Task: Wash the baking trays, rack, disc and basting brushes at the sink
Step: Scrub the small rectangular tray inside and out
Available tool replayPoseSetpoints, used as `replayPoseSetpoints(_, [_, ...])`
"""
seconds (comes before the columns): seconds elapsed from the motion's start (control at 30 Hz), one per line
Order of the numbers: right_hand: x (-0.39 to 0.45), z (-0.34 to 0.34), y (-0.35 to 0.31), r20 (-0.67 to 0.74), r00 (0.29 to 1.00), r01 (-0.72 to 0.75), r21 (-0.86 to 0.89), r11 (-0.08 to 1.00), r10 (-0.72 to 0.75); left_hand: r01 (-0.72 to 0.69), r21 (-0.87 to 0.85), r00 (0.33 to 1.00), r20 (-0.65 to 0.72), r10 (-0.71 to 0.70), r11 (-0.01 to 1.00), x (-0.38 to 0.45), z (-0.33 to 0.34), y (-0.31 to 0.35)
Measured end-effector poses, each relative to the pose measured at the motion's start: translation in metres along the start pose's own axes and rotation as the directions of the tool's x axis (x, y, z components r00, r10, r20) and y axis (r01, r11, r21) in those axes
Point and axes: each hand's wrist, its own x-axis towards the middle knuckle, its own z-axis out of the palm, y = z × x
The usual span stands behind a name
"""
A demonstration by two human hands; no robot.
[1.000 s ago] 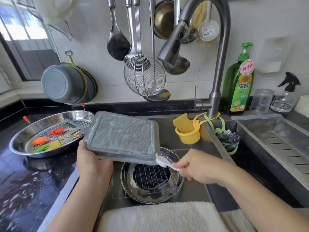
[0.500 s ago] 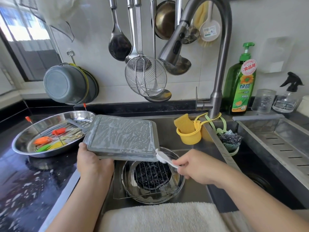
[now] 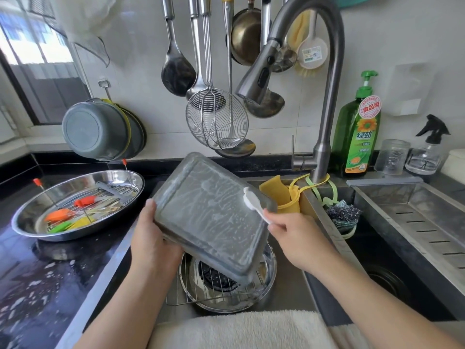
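On the black worktop's left part, near the sink's left edge, a round stainless steel dish (image 3: 78, 205) holds a wire rack and the orange, red, green and yellow silicone basting brushes (image 3: 68, 217), probably parked there to wait their turn. The left hand (image 3: 153, 238) grips the near-left long edge of the grey rectangular baking tray (image 3: 211, 215), thumb on top and fingers curled beneath, holding it bottom-up over the sink so suds can run off. The tray tilts, its long axis running from the far-left corner down to the near-right corner, which hangs just above a round steel pan and wire rack (image 3: 226, 290) on the sink floor. The right hand (image 3: 294, 238) pinches a white scrubbing brush (image 3: 253, 201), its head pressed on the tray's far-right edge.
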Motion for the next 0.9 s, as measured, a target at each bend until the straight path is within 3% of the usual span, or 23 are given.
replayPoseSetpoints(0.07, [-0.001, 0.001, -0.003, 0.018, 0.999, 0.029, 0.019, 0.999, -0.029, 0.034, 0.051, 0.998, 0.056, -0.037, 0.998, 0.000, 0.001, -0.003])
replayPoseSetpoints(0.2, [0.012, -0.008, 0.007, -0.163, 0.984, -0.077, -0.018, 0.997, 0.073, 0.057, 0.173, 0.991, 0.114, -0.077, 0.983, -0.004, 0.007, -0.012])
replayPoseSetpoints(0.37, [0.004, -0.004, -0.007, -0.243, 0.964, 0.122, 0.053, 0.991, -0.105, 0.044, 0.328, 0.983, 0.154, -0.099, 0.944, -0.008, 0.009, -0.015])
replayPoseSetpoints(0.43, [0.005, -0.008, -0.009, -0.304, 0.946, 0.124, 0.022, 0.992, -0.111, 0.044, 0.360, 0.978, 0.173, -0.113, 0.932, -0.010, 0.010, -0.016])
replayPoseSetpoints(0.47, [0.005, -0.009, -0.009, -0.277, 0.955, 0.118, 0.035, 0.992, -0.104, 0.046, 0.365, 0.976, 0.181, -0.119, 0.930, -0.010, 0.011, -0.018])
replayPoseSetpoints(0.53, [-0.001, -0.002, -0.016, -0.087, 0.985, 0.157, 0.095, 0.983, -0.149, 0.058, 0.364, 0.974, 0.183, -0.132, 0.930, -0.010, 0.011, -0.019])
replayPoseSetpoints(0.63, [-0.021, 0.017, -0.032, 0.178, 0.916, 0.345, 0.107, 0.933, -0.359, 0.133, 0.304, 0.962, 0.190, -0.197, 0.943, -0.009, 0.009, -0.017])
replayPoseSetpoints(0.7, [-0.018, 0.017, -0.029, 0.126, 0.924, 0.354, 0.067, 0.933, -0.360, 0.148, 0.268, 0.957, 0.203, -0.206, 0.952, -0.008, 0.008, -0.016])
replayPoseSetpoints(0.77, [-0.003, 0.008, -0.017, -0.038, 0.976, 0.215, -0.023, 0.976, -0.215, 0.101, 0.288, 0.964, 0.209, -0.166, 0.952, -0.007, 0.008, -0.017])
replayPoseSetpoints(0.83, [0.004, 0.001, -0.009, -0.143, 0.984, 0.096, -0.095, 0.991, -0.109, 0.057, 0.358, 0.964, 0.225, -0.145, 0.932, -0.009, 0.010, -0.019])
replayPoseSetpoints(0.9, [-0.003, 0.006, -0.015, -0.068, 0.984, 0.159, -0.048, 0.986, -0.163, 0.033, 0.429, 0.960, 0.238, -0.148, 0.903, -0.011, 0.012, -0.021])
